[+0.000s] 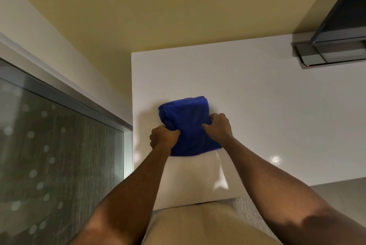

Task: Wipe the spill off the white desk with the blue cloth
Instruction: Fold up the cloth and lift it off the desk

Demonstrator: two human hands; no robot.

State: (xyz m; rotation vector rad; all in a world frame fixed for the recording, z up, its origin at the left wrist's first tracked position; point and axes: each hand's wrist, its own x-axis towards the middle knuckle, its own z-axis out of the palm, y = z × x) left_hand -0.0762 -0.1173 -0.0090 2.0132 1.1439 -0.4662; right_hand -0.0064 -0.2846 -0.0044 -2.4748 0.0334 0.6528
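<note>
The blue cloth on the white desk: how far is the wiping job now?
In hand: both hands, left hand and right hand, grip the folded blue cloth flat on the white desk near its left edge. Possibly done: a faint streak trails toward the person, perhaps a wiped path. Left: no puddle shows, so I cannot tell how much remains.

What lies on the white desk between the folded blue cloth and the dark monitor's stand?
In the head view, only bare white desk separates the folded blue cloth from the dark monitor's stand; nothing rests there.
</note>
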